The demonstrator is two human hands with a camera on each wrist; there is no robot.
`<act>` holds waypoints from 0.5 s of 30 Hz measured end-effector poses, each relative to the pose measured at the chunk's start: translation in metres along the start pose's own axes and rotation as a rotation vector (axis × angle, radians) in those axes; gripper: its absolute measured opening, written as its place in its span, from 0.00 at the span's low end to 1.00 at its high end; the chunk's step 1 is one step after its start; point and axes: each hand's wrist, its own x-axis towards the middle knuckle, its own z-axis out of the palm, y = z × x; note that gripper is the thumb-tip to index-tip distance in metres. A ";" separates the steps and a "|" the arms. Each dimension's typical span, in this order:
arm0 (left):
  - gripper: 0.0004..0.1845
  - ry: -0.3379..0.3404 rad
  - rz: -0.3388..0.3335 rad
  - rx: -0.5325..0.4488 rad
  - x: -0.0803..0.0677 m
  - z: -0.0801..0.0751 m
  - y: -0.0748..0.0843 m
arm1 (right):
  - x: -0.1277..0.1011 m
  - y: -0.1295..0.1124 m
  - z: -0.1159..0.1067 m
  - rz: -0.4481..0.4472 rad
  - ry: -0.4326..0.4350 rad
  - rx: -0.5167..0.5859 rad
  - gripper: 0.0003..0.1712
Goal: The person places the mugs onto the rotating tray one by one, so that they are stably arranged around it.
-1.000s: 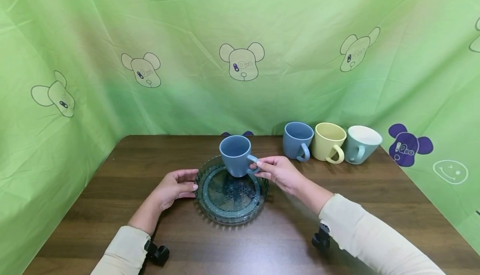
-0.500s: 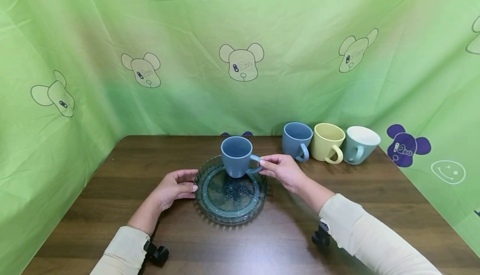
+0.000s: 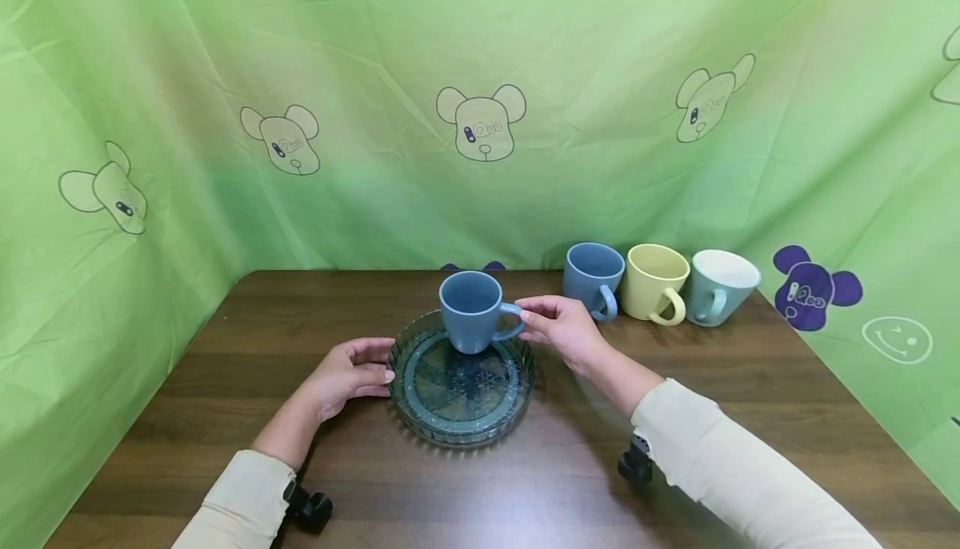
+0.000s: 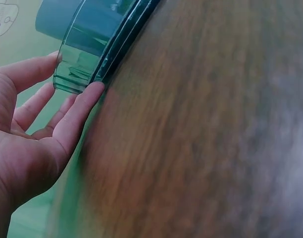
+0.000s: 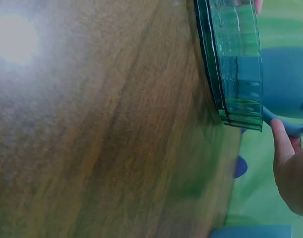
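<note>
A round, clear blue-green tray point(image 3: 461, 424) with a raised fluted wall lies on the wooden table. Inside it, toward the far side, a blue mug point(image 3: 471, 316) stands upright, its handle pointing right. My right hand point(image 3: 570, 336) pinches that handle between thumb and fingers; the right wrist view shows the thumb on the mug handle point(image 5: 285, 126). At the tray's left side is my left hand point(image 3: 341, 378), fingers fairly straight and touching the wall. In the left wrist view, its thumb meets the tray wall point(image 4: 72, 69) low down and the index finger reaches the rim.
Another blue mug point(image 3: 592, 274), a yellow mug point(image 3: 656, 282) and a light teal mug point(image 3: 720, 286) with a white inside stand in a row at the back right of the table point(image 3: 570, 482). A green printed cloth point(image 3: 375, 199) hangs behind and at both sides.
The right hand has shifted slightly up the mug's handle, and the mug stands a little more upright. The left hand and the tray have stayed put.
</note>
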 end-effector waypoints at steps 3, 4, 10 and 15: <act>0.33 -0.005 -0.005 0.000 0.000 -0.001 0.001 | 0.003 0.000 0.001 0.000 0.014 -0.007 0.20; 0.33 -0.007 -0.005 0.000 0.000 -0.001 0.001 | 0.004 0.000 0.001 0.000 0.017 -0.009 0.20; 0.33 -0.014 -0.006 0.003 0.000 -0.001 0.003 | 0.008 -0.001 0.000 -0.006 0.016 -0.031 0.20; 0.33 -0.021 -0.009 0.011 0.001 -0.002 0.003 | 0.009 -0.001 -0.001 -0.010 0.011 -0.032 0.21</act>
